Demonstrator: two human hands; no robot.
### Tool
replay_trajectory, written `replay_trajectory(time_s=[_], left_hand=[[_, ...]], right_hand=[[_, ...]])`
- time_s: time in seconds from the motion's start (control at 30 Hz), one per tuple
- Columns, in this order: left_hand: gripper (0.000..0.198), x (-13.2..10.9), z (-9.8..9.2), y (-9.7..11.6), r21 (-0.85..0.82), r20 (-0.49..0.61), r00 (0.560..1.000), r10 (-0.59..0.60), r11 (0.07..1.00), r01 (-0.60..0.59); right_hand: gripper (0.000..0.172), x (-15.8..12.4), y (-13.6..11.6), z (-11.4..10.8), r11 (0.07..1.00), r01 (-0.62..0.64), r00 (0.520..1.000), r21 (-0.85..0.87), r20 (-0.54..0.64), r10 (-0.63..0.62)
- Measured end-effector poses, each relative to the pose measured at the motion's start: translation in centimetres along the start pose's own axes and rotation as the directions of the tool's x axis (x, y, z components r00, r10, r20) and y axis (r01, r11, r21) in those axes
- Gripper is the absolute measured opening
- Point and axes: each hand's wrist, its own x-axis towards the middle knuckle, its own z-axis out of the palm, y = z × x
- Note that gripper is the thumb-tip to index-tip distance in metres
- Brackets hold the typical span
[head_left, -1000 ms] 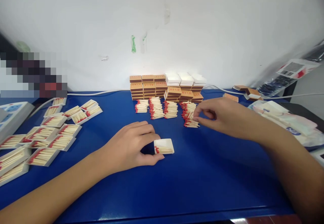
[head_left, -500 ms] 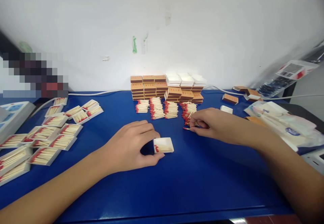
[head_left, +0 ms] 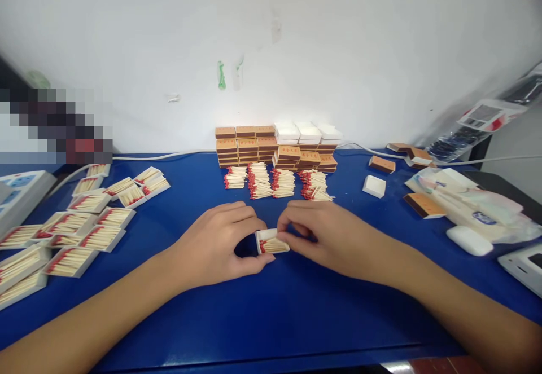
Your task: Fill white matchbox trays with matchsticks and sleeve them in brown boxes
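Note:
My left hand (head_left: 222,244) grips the left end of a small white matchbox tray (head_left: 265,234) between thumb and fingers, on the blue tabletop. Red-tipped matches (head_left: 271,246) lie along its near side, heads to the left. Over the tray's right end, my right hand (head_left: 328,233) pinches what look like matches, its fingertips covering most of them. Just behind it is a loose pile of matches (head_left: 313,182). Further matches stand in heaps (head_left: 259,181) to the left of that pile, in front of stacked matchboxes (head_left: 248,145).
Several trays full of matches (head_left: 76,221) cover the left side. White empty trays (head_left: 308,131) top the right stacks. To the right lie a white tray (head_left: 375,186), brown matchbox sleeves (head_left: 423,205), a tissue pack (head_left: 486,205) and a plastic bottle (head_left: 478,117). A cable (head_left: 169,155) runs along the wall.
My right hand has moved left and toward me, from the rightmost match pile to the tray, bringing a match along. My left hand keeps its hold on the tray.

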Motion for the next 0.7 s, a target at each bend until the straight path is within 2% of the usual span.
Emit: replay_trajectory(time_s=[0.1,0.17,0.23,0.33,0.53,0.7], left_hand=[[0.023,-0.1,-0.1,-0.1,-0.003,0.015,1.000,-0.010,1.000,0.010],[0.023,-0.2,-0.1,-0.2,-0.004,0.020,1.000,-0.007,1.000,0.007],[0.023,-0.3,0.0,-0.2,-0.005,0.023,1.000,-0.003,1.000,0.003],[0.023,-0.3,-0.1,-0.3,-0.002,0.021,1.000,-0.002,1.000,0.002],[0.023,-0.3,-0.2,-0.4,0.013,0.026,1.000,0.000,1.000,0.000],[0.023,-0.4,-0.3,-0.4,0.011,0.045,0.999,-0.009,1.000,0.009]], right_hand=[[0.018,-0.6,2.2,-2.3,0.995,-0.066,0.994,-0.070,-0.097,0.059],[0.015,-1.1,4.3,-3.9,0.983,-0.118,0.989,-0.144,-0.109,0.103],[0.014,-1.4,6.2,-4.9,0.971,-0.154,0.988,-0.185,-0.043,0.149],[0.013,-1.5,8.0,-5.1,0.963,-0.192,0.975,-0.187,0.077,0.210],[0.015,-1.1,7.9,-4.0,0.958,-0.197,0.970,-0.207,0.101,0.221],[0.012,-1.2,7.6,-4.0,0.968,-0.191,0.964,-0.164,0.152,0.216]])
